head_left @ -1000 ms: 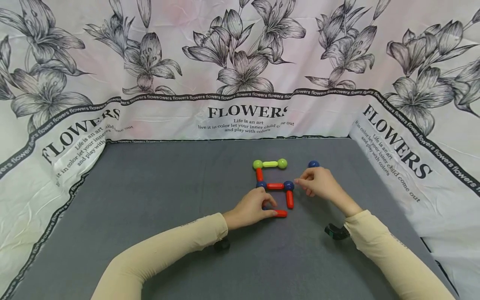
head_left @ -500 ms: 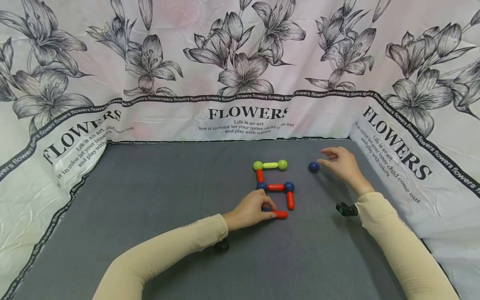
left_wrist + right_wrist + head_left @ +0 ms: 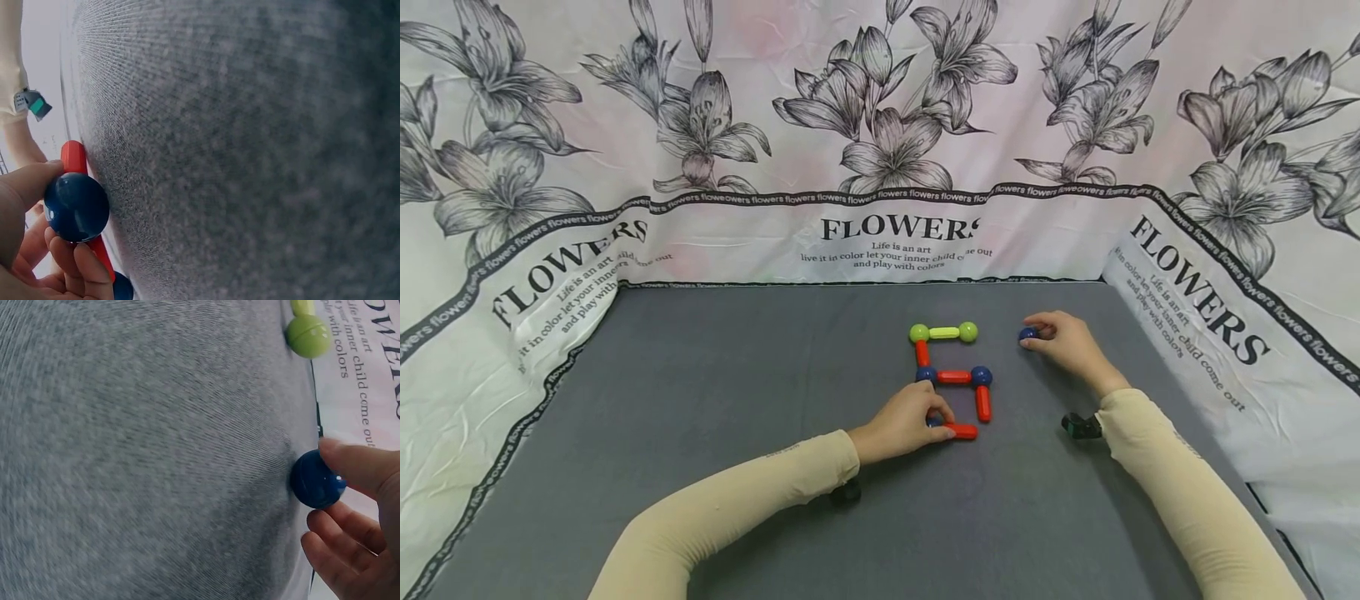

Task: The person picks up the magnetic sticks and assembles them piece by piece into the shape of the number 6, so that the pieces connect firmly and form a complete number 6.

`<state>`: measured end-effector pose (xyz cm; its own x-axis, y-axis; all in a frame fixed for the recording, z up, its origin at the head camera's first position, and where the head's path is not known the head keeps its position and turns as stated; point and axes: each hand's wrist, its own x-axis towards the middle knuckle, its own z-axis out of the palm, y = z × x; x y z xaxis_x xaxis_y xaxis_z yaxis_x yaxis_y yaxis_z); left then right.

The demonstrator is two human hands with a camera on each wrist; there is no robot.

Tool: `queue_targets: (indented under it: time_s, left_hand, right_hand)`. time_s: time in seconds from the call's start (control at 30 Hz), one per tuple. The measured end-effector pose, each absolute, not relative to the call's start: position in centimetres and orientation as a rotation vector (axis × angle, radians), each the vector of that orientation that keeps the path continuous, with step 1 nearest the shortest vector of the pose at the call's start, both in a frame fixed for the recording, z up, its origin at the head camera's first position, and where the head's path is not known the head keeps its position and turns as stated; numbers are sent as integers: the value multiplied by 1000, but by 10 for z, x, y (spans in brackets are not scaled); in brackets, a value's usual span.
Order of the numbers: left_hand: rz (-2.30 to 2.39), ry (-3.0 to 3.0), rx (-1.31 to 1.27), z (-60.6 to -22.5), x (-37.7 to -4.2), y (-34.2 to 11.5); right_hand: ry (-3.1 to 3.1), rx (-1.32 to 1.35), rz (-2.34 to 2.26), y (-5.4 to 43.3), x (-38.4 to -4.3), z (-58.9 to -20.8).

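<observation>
My left hand (image 3: 904, 423) pinches a glossy blue ball (image 3: 76, 207) at the lower left of a flat ball-and-rod figure, partly covered by the fingers in the head view. A red rod (image 3: 962, 431) extends right from that ball. My right hand (image 3: 1069, 346) has thumb and fingertips around a loose blue ball (image 3: 317, 479), right of the figure. Between the hands, a vertical red rod (image 3: 983, 402) hangs below another blue ball (image 3: 981, 377); its lower end stands apart from the bottom rod. A horizontal red rod (image 3: 954, 377) leads left to a blue ball (image 3: 927, 375).
Farther back, an upright red rod (image 3: 922, 353) meets a green ball (image 3: 919, 333), joined by a green rod (image 3: 943, 332) to a second green ball (image 3: 968, 332). Dark grey cloth (image 3: 737, 367) covers the table. A flower-printed curtain (image 3: 722, 242) borders its back and sides.
My right hand has left the figure's right-hand blue ball, swung back and right past the loose blue ball, then closed its fingers around it. The left hand keeps its place.
</observation>
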<state>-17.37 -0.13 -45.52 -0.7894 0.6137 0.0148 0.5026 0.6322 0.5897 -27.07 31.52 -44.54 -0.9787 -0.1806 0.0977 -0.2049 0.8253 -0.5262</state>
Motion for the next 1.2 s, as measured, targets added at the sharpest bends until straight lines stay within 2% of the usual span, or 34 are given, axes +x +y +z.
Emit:
queue_targets:
  time_s: [0.57,1.2]
  left_hand:
    - [733,2709,939,-454,-171,3]
    - [726,2754,957,-452,-167,5]
  right_hand:
    - [-2925,276,865,315,-260,-446]
    - [-2964,380,970,299,-205,-427]
